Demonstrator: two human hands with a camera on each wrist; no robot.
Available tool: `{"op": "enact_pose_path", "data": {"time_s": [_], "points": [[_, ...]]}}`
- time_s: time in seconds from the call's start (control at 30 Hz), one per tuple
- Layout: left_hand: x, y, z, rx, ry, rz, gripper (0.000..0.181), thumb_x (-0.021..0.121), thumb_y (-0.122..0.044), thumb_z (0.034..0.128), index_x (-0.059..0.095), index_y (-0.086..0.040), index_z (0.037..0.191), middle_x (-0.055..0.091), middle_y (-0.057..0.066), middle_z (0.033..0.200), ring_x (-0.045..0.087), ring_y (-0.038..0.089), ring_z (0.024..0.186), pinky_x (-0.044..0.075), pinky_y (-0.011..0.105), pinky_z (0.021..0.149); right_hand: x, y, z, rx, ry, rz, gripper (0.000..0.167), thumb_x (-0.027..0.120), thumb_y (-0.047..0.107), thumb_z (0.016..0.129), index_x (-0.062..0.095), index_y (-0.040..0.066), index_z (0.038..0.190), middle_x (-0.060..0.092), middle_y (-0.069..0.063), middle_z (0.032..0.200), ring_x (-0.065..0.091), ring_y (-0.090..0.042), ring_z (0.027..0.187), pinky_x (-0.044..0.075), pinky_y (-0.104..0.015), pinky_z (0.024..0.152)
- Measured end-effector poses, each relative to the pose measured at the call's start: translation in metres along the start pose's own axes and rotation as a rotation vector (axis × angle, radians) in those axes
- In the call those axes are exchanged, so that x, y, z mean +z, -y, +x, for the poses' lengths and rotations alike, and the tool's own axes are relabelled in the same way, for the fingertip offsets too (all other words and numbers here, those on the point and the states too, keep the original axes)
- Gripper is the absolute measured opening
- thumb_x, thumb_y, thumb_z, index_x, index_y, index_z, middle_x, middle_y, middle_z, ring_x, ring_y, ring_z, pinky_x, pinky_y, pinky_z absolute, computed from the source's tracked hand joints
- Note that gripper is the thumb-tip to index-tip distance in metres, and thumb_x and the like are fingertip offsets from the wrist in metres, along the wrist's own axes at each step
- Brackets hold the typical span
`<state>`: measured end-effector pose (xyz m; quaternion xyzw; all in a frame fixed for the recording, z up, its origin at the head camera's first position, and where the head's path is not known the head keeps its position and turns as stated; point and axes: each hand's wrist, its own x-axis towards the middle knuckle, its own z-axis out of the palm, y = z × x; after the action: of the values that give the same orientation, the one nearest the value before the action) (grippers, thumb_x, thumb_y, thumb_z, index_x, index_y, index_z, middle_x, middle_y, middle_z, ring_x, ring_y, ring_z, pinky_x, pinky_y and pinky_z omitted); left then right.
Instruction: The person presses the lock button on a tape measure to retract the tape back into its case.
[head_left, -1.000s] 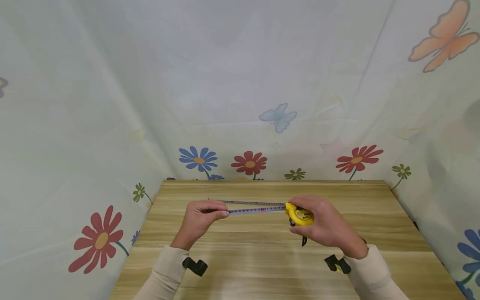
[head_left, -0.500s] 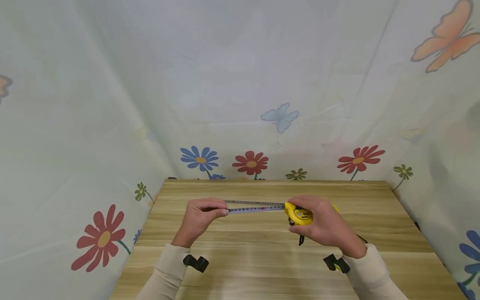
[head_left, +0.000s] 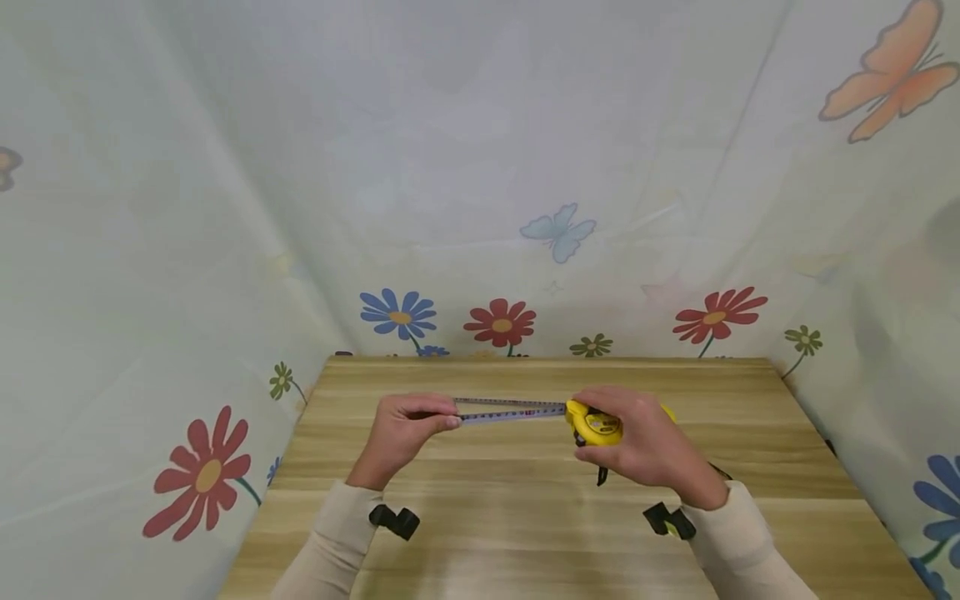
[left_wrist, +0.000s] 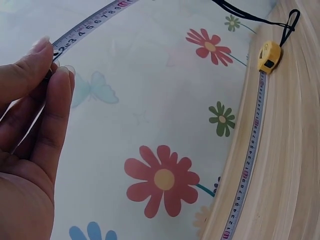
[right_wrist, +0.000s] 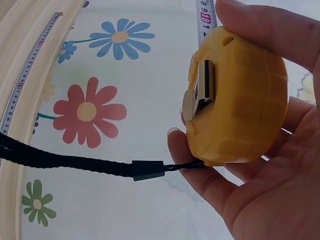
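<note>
My right hand (head_left: 648, 437) grips the yellow case of a tape measure (head_left: 600, 427), its metal belt clip (right_wrist: 205, 85) facing the right wrist camera. From the case a short length of blade (head_left: 513, 414) runs left. My left hand (head_left: 405, 433) pinches the blade's end between thumb and fingers, which hide the end hook. In the left wrist view the printed blade (left_wrist: 92, 27) rises away from that hand (left_wrist: 30, 130). Behind it, a second yellow tape measure (left_wrist: 270, 57) lies on the table with its blade (left_wrist: 246, 167) drawn out; in the head view my right hand mostly covers its case.
The wood-grain table (head_left: 510, 517) lies under both hands. Around its back and sides hangs a pale cloth (head_left: 450, 167) printed with flowers and butterflies. A black wrist strap (right_wrist: 75, 162) trails from the held tape measure. Black devices (head_left: 393, 521) sit at both wrists.
Both hands keep their hold on the tape measure. They have drawn very slightly closer together, and the blade between them looks a little shorter.
</note>
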<state>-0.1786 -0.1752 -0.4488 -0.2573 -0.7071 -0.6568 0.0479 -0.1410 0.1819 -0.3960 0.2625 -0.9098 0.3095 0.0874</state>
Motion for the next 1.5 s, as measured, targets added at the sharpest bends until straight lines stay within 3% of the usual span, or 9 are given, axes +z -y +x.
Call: {"op": "enact_pose_path", "data": {"time_s": [0.43,0.67,0.87,1.03,1.5], "points": [[0.003,0.0,0.003,-0.01,0.004,0.007,0.009,0.081,-0.007,0.0896,0.084,-0.005,0.098,0.081,0.011,0.102,0.077,0.012,0.093,0.066,0.03,0.078,0.001,-0.001,0.004,0.002,0.01,-0.016,0.064,0.095,0.026,0.075,0.071,0.012,0.133,0.073,-0.008,0.131,0.07,-0.02,0.105,0.061,-0.031,0.08],[0.005,-0.001,0.004,0.005,0.016,0.001,0.012,0.08,-0.004,0.0901,0.081,0.005,0.099,0.081,0.007,0.101,0.076,0.012,0.092,0.065,0.03,0.077,0.001,-0.001,0.004,0.002,0.017,-0.009,0.064,0.094,0.025,0.076,0.071,0.012,0.134,0.073,-0.008,0.131,0.07,-0.02,0.105,0.061,-0.031,0.081],[0.008,-0.001,0.005,0.01,0.018,-0.009,0.009,0.079,-0.002,0.0899,0.083,-0.001,0.099,0.081,0.008,0.102,0.076,0.012,0.093,0.066,0.03,0.079,0.002,-0.001,0.004,-0.024,0.003,0.0,0.063,0.094,0.025,0.076,0.071,0.013,0.133,0.074,-0.007,0.129,0.07,-0.021,0.105,0.061,-0.032,0.081],[0.01,0.0,0.005,0.019,0.021,-0.027,0.012,0.08,-0.004,0.0899,0.081,0.005,0.098,0.081,0.009,0.102,0.076,0.012,0.092,0.066,0.03,0.077,0.002,-0.002,0.003,-0.024,0.002,0.005,0.063,0.095,0.024,0.076,0.071,0.012,0.133,0.073,-0.008,0.13,0.071,-0.023,0.108,0.062,-0.033,0.082],[0.014,0.0,0.004,0.008,0.017,-0.026,0.008,0.08,-0.002,0.0893,0.083,-0.004,0.097,0.081,0.009,0.101,0.076,0.012,0.094,0.066,0.03,0.079,0.004,-0.001,0.004,-0.015,0.02,-0.003,0.065,0.094,0.026,0.076,0.07,0.012,0.135,0.072,-0.008,0.134,0.07,-0.024,0.112,0.061,-0.037,0.085]]}}
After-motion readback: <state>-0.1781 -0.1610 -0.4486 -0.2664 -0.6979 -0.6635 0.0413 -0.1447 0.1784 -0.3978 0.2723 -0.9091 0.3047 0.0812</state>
